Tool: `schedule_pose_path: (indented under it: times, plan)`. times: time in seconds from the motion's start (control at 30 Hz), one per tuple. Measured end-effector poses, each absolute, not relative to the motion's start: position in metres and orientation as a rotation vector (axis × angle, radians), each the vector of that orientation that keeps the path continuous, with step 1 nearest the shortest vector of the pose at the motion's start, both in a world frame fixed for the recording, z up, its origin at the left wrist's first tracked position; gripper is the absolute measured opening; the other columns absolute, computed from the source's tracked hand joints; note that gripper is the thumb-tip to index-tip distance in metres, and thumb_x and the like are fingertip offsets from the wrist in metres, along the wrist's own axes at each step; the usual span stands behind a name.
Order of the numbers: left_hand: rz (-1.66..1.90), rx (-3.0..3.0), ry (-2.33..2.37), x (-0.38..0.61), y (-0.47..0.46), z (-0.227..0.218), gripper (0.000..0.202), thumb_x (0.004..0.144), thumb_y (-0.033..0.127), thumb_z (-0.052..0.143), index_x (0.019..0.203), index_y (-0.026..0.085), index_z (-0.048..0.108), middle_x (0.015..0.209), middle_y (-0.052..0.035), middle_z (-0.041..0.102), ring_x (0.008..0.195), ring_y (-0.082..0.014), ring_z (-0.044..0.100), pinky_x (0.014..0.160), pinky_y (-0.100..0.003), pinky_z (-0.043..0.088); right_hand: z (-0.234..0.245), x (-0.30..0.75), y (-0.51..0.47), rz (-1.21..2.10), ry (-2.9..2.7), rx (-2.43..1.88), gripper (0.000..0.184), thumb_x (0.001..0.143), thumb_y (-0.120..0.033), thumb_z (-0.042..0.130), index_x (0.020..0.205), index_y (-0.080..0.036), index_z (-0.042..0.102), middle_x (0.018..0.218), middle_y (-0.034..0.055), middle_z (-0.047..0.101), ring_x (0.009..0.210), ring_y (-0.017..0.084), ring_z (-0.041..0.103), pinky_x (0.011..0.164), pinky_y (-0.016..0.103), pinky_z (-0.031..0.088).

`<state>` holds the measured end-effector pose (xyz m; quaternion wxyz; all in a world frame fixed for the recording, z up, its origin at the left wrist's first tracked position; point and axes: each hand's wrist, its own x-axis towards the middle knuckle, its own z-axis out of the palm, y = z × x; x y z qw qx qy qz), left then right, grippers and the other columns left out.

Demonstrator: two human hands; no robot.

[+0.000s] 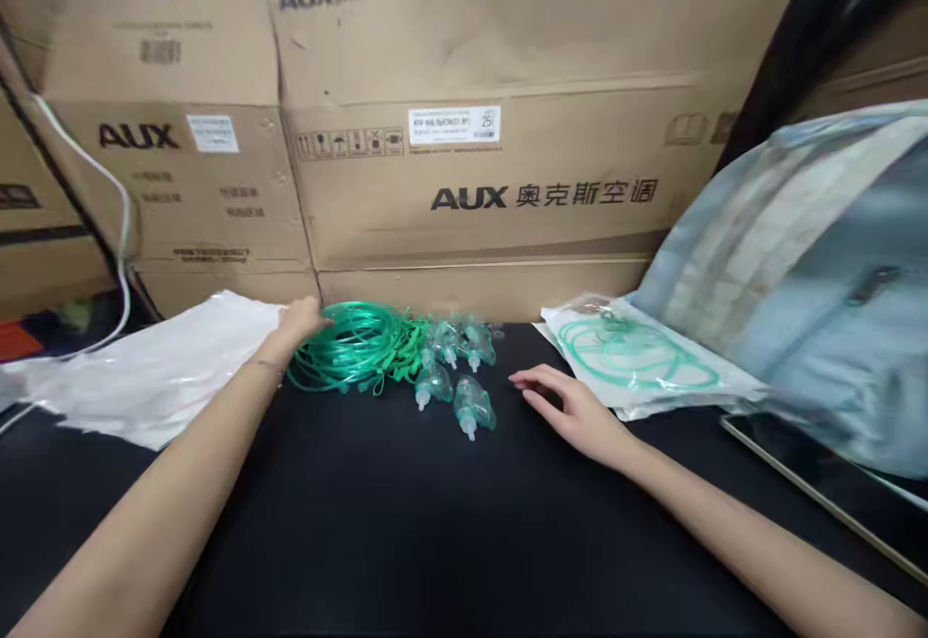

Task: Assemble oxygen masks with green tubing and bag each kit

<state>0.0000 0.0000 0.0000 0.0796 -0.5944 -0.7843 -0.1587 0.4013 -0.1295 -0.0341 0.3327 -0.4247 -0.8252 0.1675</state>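
Left hand [301, 319] grips green tubing [355, 346]; right hand [572, 411] spread; boxes [500, 164] read AUX

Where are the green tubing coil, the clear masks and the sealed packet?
green tubing coil [355, 346], head view, middle of the loops.
clear masks [474, 404], head view, body of the nearest mask.
sealed packet [645, 360], head view, plastic over the tubing.

Tubing coil [355, 346] lies between empty bags [156, 367] left, packed bags [645, 358] right.
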Motion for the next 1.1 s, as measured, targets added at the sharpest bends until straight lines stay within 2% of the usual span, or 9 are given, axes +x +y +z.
schedule_pose_path:
  times: [0.2,0.33,0.4,0.47,0.57,0.73,0.87,0.97,1.1]
  plan:
    - [-0.618,-1.780,-2.258,-0.004,-0.006,0.021,0.037,0.072,0.043,0.059,0.090,0.013,0.068,0.095,-0.0170,0.067,0.098,-0.0325,0.059,0.078,-0.034,0.045,-0.035,0.399,-0.127,0.478,-2.192,-1.121,0.026,0.086,-0.031,0.042,0.100,-0.019,0.060,0.098,0.0070,0.060,0.091,0.018,0.058,0.082,0.034,0.045]
    - [-0.768,-1.752,-2.219,0.004,-0.018,0.040,0.037,0.075,0.042,0.054,0.095,0.014,0.067,0.096,-0.0150,0.068,0.097,-0.0290,0.060,0.078,-0.033,0.046,-0.036,0.400,-0.127,0.491,-2.198,-1.122,0.026,0.085,-0.031,0.042,0.100,-0.019,0.060,0.097,0.0074,0.060,0.090,0.018,0.058,0.082,0.035,0.046]
    - [-0.959,-1.736,-2.177,0.011,-0.025,0.049,0.033,0.073,0.040,0.057,0.091,0.015,0.068,0.094,-0.0134,0.069,0.096,-0.0279,0.061,0.077,-0.033,0.047,-0.036,0.400,-0.126,0.491,-2.202,-1.120,0.027,0.085,-0.032,0.042,0.101,-0.019,0.060,0.098,0.0074,0.060,0.091,0.019,0.058,0.082,0.035,0.046]
    - [-1.292,-1.769,-2.140,0.019,-0.033,0.057,0.026,0.069,0.034,0.061,0.085,0.014,0.067,0.088,-0.0124,0.069,0.089,-0.0267,0.063,0.072,-0.033,0.049,-0.036,0.400,-0.126,0.492,-2.204,-1.121,0.027,0.085,-0.032,0.042,0.100,-0.019,0.060,0.098,0.0075,0.060,0.091,0.019,0.058,0.083,0.036,0.045]
    - [-1.769,-1.923,-2.102,0.030,-0.047,0.071,0.020,0.068,0.026,0.062,0.081,0.011,0.064,0.078,-0.0103,0.069,0.068,-0.0196,0.066,0.058,-0.027,0.051,-0.035,0.399,-0.126,0.493,-2.203,-1.127,0.027,0.085,-0.032,0.042,0.101,-0.018,0.060,0.098,0.0077,0.059,0.091,0.019,0.058,0.083,0.036,0.046]
    - [-2.379,-1.975,-1.794,0.039,-0.067,0.097,0.003,0.072,0.012,0.060,0.075,0.011,0.061,0.069,-0.0038,0.066,0.051,-0.0065,0.058,0.042,-0.015,0.041,-0.035,0.398,-0.126,0.489,-2.206,-1.124,0.028,0.085,-0.033,0.042,0.100,-0.018,0.060,0.097,0.0079,0.059,0.090,0.019,0.058,0.083,0.036,0.046]
    - [-2.607,-1.925,-1.558,0.044,-0.082,0.117,0.006,0.077,0.013,0.057,0.077,0.014,0.064,0.065,0.0003,0.065,0.044,-0.0021,0.052,0.034,-0.011,0.032,-0.037,0.401,-0.127,0.482,-2.177,-1.122,0.028,0.086,-0.035,0.042,0.101,-0.020,0.059,0.100,0.0080,0.059,0.092,0.019,0.057,0.082,0.037,0.047]
    - [-2.748,-1.911,-1.423,0.050,-0.092,0.126,0.008,0.077,0.013,0.058,0.074,0.014,0.065,0.062,0.0005,0.065,0.040,-0.0013,0.049,0.031,-0.011,0.030,-0.031,0.399,-0.127,0.510,-2.086,-1.071,0.030,0.084,-0.037,0.045,0.107,-0.021,0.055,0.109,0.0083,0.056,0.102,0.020,0.055,0.088,0.039,0.045]
    - [-2.836,-1.934,-1.330,0.061,-0.104,0.134,0.010,0.077,0.014,0.058,0.069,0.015,0.065,0.061,0.0008,0.064,0.040,-0.0012,0.047,0.030,-0.010,0.030,0.000,0.373,-0.120,0.802,-1.925,-0.909,0.051,0.079,-0.044,0.052,0.123,-0.021,0.041,0.129,0.0106,0.046,0.120,0.021,0.043,0.100,0.039,0.037]
